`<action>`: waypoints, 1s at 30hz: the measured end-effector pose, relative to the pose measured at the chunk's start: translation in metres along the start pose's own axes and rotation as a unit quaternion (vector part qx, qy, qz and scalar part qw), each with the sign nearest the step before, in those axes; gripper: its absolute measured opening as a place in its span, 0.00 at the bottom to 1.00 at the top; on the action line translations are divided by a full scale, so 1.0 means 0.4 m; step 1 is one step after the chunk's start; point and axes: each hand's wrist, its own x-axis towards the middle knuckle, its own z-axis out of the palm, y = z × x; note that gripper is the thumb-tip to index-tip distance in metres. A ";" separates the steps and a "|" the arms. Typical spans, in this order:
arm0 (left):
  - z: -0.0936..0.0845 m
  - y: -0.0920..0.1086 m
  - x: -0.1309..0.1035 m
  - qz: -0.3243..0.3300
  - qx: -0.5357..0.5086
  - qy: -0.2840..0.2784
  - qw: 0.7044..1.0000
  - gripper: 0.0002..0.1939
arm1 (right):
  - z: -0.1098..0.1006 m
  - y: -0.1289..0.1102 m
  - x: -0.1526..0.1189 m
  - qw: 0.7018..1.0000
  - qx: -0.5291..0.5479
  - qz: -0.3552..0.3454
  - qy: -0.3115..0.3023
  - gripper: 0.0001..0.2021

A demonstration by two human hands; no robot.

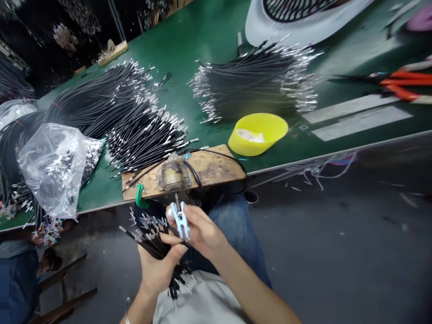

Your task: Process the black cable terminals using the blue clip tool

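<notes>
My left hand [158, 270] is closed around a bundle of thin black cables [153, 243], their stripped silvery ends fanning out at the top. Beside it, my right hand [205, 234] grips a light blue clothes peg [180, 220], with the fingers on both sides of it. The peg's upper end is at the metal shaft of a small, grimy motor [173, 174]. This motor is fixed on a worn wooden board [216, 166] at the table's edge. Whether a single cable end sits in the peg, I cannot tell.
Cable bundles [135, 108] lie on the green table [178, 40], with another pile [249, 83] farther right. A yellow bowl [258, 130], orange-handled pliers [401, 83], a plastic bag [54, 166], a green clamp [141, 196] and a fan [303, 22] are around. A person's leg [20, 279] shows lower left.
</notes>
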 end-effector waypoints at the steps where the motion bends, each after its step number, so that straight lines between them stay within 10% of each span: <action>1: 0.001 -0.001 -0.001 0.000 0.004 0.002 1.000 0.10 | 0.000 0.000 -0.001 1.000 0.009 0.006 -0.002 0.20; 9: 0.005 0.002 -0.004 -0.003 0.025 0.005 1.000 0.11 | -0.014 0.015 -0.001 0.995 0.077 0.066 -0.012 0.22; 17: -0.012 -0.011 -0.023 -0.043 0.019 -0.013 0.999 0.09 | -0.093 0.028 -0.051 0.994 -0.072 -0.044 0.076 0.16; 25: -0.010 -0.042 -0.046 -0.137 0.035 -0.078 0.987 0.13 | -0.024 -0.007 -0.113 0.843 -0.456 -0.276 0.067 0.07; 30: -0.020 -0.053 -0.065 -0.141 0.052 -0.064 0.987 0.10 | -0.025 -0.008 -0.096 0.861 -0.440 -0.253 0.001 0.12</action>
